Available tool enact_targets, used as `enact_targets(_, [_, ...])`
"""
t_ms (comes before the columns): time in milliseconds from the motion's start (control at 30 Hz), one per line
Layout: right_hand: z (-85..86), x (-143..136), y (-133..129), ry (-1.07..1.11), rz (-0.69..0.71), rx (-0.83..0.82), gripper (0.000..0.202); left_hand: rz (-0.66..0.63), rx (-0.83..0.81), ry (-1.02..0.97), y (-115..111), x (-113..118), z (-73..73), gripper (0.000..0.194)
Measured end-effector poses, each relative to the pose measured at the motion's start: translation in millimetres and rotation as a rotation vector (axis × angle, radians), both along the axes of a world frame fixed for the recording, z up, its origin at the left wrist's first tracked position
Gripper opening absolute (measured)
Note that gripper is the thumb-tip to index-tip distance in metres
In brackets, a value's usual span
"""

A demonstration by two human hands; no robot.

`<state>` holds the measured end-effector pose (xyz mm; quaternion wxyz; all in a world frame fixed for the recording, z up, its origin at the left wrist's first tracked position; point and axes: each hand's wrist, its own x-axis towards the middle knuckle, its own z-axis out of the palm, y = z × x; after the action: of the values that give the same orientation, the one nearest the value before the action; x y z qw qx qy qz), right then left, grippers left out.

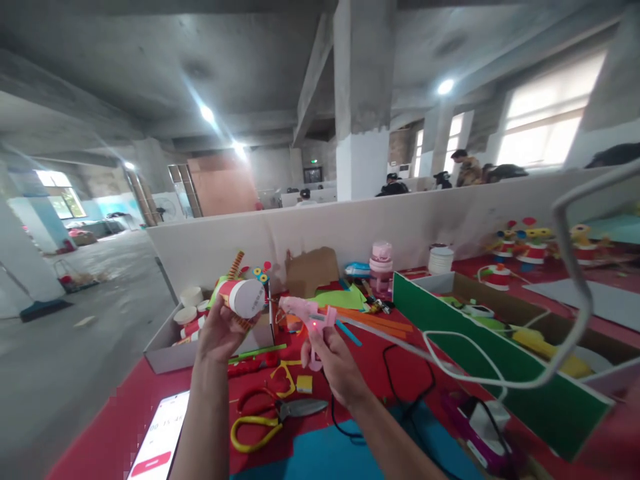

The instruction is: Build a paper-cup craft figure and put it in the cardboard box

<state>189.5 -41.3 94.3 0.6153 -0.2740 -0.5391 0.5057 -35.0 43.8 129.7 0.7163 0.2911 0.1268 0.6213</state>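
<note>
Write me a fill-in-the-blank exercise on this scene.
The left hand holds a red-sided cup-like piece whose printed round end is ____.
The right hand grips a pink plastic glue gun showing a glowing ____ light.
Metal scissors with red and yellow handle loops lie ____ the two forearms.
The long open box at right has a ____ outer wall.
Missing words: white; red; between; green.
</note>
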Motion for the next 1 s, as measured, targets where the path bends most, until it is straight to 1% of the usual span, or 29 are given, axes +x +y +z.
enact_targets(133, [4.2, -10, 2, -0.11, -0.082, 0.099, 0.043, -0.005, -0.008, -0.017, -1, 0, -0.2, 0.038])
enact_targets(233, [7.1, -15, 3, -0.146, -0.107, 0.148, 0.046, -0.034, 0.001, -0.04, -2, 0, 0.4, 0.038])
enact_targets(333, [9.5, -17, 1, -0.213, -0.138, 0.19, 0.047, -0.03, 0.0, -0.036, -1, 0, 0.6, 0.041])
enact_targets(467, [8.7, -17, -2, -0.355, -0.278, 0.255, 0.044, -0.023, 0.011, -0.027, 1, -1, -0.6, 0.042])
enact_targets(567, [6.1, -18, -1, -0.403, -0.367, 0.279, 0.041, -0.034, 0.029, -0.019, 2, -2, -1.7, 0.043])
enact_targets(800, [5.7, -23, 0, -0.415, -0.395, 0.283, 0.034, -0.114, 0.057, -0.023, 2, -2, -3.4, 0.046])
enact_targets(1000, [10.5, -24, 3, -0.402, -0.401, 0.297, 0.027, -0.096, 0.038, -0.022, 0, -1, -1.8, 0.048])
